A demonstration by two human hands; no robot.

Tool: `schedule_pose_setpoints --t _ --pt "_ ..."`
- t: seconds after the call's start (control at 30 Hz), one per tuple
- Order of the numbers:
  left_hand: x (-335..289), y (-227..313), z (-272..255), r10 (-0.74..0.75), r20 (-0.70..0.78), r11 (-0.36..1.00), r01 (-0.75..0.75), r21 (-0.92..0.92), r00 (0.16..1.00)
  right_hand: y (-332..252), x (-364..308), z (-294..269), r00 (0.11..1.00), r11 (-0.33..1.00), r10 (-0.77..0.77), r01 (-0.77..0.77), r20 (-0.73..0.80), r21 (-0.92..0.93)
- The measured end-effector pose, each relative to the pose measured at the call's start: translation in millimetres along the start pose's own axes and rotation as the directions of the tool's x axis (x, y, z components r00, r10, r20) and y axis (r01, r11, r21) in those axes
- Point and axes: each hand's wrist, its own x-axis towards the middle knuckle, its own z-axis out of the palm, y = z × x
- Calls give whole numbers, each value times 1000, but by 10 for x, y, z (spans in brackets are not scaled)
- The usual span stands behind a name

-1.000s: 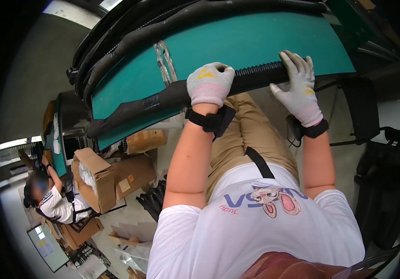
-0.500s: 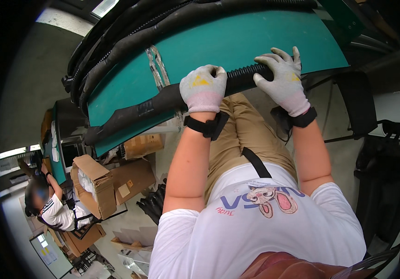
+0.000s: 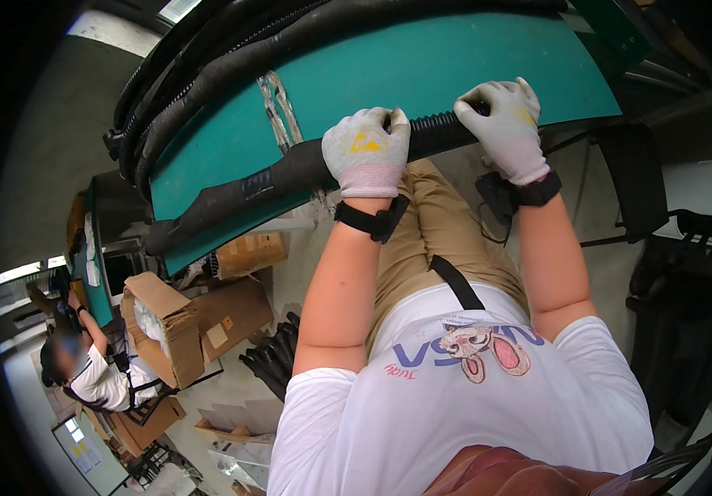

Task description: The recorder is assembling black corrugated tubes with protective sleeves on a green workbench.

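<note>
A long black ribbed hose (image 3: 436,132) in a dark sleeve (image 3: 294,169) runs along the near edge of the green table (image 3: 397,70). My left hand (image 3: 366,147), in a grey-white glove with a pink cuff, is closed round the sleeve where the ribbed stretch begins. At the hose's right end my right hand (image 3: 501,124), gloved alike, has its fingers curled round it. The end itself is mostly hidden in that glove. A shiny dark band of tape (image 3: 258,185) wraps the sleeve to the left.
A bundle of thick black hoses (image 3: 207,78) lies along the table's far and left edge. Clear wrap (image 3: 278,107) crosses the tabletop. An open cardboard box (image 3: 162,322) stands at the lower left, near a seated person (image 3: 100,376). A black chair (image 3: 629,178) is on the right.
My right hand's spread fingers have curled in round the hose end, and that hand has shifted slightly left. My left hand keeps its grip. The whole view has shifted a little.
</note>
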Motion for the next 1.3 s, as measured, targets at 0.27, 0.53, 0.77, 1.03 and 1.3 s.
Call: schedule_pose_setpoints --t 0.27,0.53,0.77,1.03,1.3 --pt "-13 -3 37 29 -70 1000 -28 8 997 122 -120 -165 976 984 -179 177 123 23" --pt "-18 -9 51 69 -83 997 -66 45 994 108 -127 -174 969 977 -215 213 119 32" --pt "-30 -17 74 99 -121 994 -92 63 988 -57 -111 -68 996 996 -81 83 42 -34" --pt "-24 -29 82 115 -107 991 -106 85 988 -118 91 -75 991 999 39 -36 131 -25" --pt "10 -37 69 72 -51 995 -69 68 996 -2 54 -72 990 997 -56 62 130 -39"
